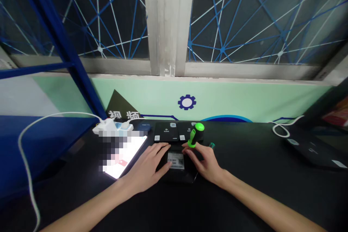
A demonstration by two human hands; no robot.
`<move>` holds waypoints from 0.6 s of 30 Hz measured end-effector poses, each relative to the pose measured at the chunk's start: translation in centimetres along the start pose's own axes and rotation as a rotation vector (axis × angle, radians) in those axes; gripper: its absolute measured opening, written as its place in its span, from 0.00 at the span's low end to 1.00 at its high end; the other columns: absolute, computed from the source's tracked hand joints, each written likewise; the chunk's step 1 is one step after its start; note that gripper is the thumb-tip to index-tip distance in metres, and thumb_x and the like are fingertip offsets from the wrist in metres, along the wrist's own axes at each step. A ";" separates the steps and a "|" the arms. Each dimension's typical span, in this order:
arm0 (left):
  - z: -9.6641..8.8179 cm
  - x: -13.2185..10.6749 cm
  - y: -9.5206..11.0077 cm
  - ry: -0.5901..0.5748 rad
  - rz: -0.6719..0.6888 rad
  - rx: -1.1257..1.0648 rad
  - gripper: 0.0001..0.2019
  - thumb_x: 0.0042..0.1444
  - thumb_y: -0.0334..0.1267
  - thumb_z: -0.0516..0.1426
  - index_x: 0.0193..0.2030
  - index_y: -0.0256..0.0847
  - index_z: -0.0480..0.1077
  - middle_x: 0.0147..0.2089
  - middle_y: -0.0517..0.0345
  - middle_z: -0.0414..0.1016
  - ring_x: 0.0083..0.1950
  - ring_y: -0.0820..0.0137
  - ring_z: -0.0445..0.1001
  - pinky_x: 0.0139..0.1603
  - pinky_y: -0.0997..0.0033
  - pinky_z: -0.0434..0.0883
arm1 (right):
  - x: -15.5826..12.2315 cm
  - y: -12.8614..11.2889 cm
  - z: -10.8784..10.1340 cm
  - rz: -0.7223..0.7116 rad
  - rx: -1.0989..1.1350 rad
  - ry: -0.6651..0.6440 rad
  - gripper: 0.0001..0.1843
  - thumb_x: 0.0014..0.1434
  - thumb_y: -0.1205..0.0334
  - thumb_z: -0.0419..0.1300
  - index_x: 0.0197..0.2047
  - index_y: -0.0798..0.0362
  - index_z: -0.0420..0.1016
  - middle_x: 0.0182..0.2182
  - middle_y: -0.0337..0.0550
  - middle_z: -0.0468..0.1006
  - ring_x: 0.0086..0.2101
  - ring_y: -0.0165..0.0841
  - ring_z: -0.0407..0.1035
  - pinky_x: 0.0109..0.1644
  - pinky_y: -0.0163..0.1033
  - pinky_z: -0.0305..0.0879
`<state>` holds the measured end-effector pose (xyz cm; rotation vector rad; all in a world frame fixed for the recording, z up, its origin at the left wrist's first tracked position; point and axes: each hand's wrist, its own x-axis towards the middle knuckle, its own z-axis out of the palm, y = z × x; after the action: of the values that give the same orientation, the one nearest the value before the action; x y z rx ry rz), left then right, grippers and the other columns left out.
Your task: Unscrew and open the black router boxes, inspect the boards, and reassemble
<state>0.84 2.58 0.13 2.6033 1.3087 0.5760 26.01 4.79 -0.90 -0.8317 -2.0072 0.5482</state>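
Observation:
A flat black case (182,177) with a white printed label (176,160) lies on the dark table in front of me. My left hand (150,163) rests on its left side, fingers stretched out and thumb by the label. At the case's upper right, my right hand (208,163) has thumb and index finger pinched together around the lower end of a green and black screwdriver (199,130). The screwdriver stands roughly upright, its bright green end cap on top. Its tip is hidden by my fingers. A small dark green cylinder (212,146) is just behind my right hand.
Two black boxes (165,132) lie side by side behind the case. To the left are a lit phone (127,159), partly pixelated, and a white power strip (111,127) with a white cable (21,152). Another black box (315,152) and a cable loop (281,130) are at right.

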 end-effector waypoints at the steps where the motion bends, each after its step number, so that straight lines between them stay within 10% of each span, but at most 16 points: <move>1: 0.0 0.0 0.0 -0.001 0.000 0.003 0.24 0.73 0.51 0.47 0.71 0.47 0.56 0.68 0.50 0.63 0.66 0.56 0.65 0.65 0.51 0.64 | 0.0 0.0 -0.1 -0.014 0.005 -0.002 0.09 0.71 0.62 0.53 0.49 0.52 0.73 0.37 0.45 0.82 0.35 0.35 0.78 0.42 0.37 0.72; 18: -0.3 -0.2 0.0 -0.011 0.014 0.028 0.24 0.73 0.52 0.46 0.71 0.48 0.55 0.69 0.51 0.63 0.66 0.55 0.65 0.64 0.51 0.65 | 0.0 0.3 0.2 0.029 0.027 0.061 0.06 0.70 0.61 0.55 0.45 0.51 0.72 0.32 0.41 0.81 0.31 0.32 0.76 0.39 0.34 0.71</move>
<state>0.61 2.40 0.34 2.6364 1.3050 0.5484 25.96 4.97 -1.23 -0.8527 -1.9305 0.5584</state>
